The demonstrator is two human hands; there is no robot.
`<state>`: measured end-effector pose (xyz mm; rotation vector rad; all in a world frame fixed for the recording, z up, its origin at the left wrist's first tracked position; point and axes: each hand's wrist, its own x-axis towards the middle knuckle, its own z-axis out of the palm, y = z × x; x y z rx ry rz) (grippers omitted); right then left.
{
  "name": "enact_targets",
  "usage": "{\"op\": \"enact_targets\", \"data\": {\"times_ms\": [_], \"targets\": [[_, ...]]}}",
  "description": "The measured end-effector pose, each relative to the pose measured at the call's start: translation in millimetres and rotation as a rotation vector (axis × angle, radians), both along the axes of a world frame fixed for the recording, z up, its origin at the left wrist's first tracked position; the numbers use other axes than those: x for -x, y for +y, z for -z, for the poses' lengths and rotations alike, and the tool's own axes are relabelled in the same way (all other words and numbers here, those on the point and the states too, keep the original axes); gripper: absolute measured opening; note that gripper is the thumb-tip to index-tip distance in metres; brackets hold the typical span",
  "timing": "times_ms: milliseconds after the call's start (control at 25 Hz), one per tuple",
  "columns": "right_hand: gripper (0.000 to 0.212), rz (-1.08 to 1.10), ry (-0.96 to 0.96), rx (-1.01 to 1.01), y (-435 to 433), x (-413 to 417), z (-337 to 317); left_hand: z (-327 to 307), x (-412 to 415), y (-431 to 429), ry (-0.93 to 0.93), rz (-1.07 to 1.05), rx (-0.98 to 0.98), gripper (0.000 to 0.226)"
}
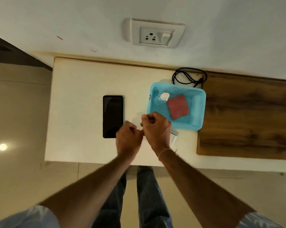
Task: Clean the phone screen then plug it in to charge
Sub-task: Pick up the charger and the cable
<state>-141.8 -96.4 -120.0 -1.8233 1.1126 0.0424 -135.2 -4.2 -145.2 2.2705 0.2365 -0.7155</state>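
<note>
Your left hand (128,134) and right hand (155,127) meet with fingers curled together — around what, I cannot tell. The phone (113,116) lies on the table (76,99), unplugged — cloth (178,107) in the basket (200,111), cable (189,78) coiled; wiping and charging seemingly remain.

We see a white wall (73,22) at the top, with a few small marks on it. A white socket plate (153,33) with a switch sits on that wall. Below it is a small cream table (83,79) pushed against the wall. Just to its right is a brown wooden top (247,116) with dark grain. The floor (18,112) is pale and shiny, maybe tiled. A round bright spot (3,147) on the floor looks like a lamp shining back.
</note>
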Motion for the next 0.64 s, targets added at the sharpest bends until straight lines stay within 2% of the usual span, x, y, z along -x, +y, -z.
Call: {"op": "enact_targets", "data": {"times_ms": [120,280,400,480,560,640], "targets": [[0.02,0.01,-0.024,0.12,-35,3,-9,3,41,-35,0.102,0.033,0.011,0.009],[0.023,0.035,-0.001,0.187,-68,36,1,11,70,-65,0.161,0.145,0.02,0.047],[0.024,0.099,0.073,0.203,-74,76,14,18,70,-70,0.145,0.159,-0.008,0.054],[0.02,0.152,0.144,0.198,-73,96,24,24,69,-69,0.118,0.179,-0.01,0.053],[0.004,0.191,0.204,0.126,-70,105,34,27,70,-68,0.102,0.18,0.015,0.052],[0.016,0.22,0.206,-0.015,-63,107,40,30,70,-70,0.091,0.159,0.031,0.05]]}}
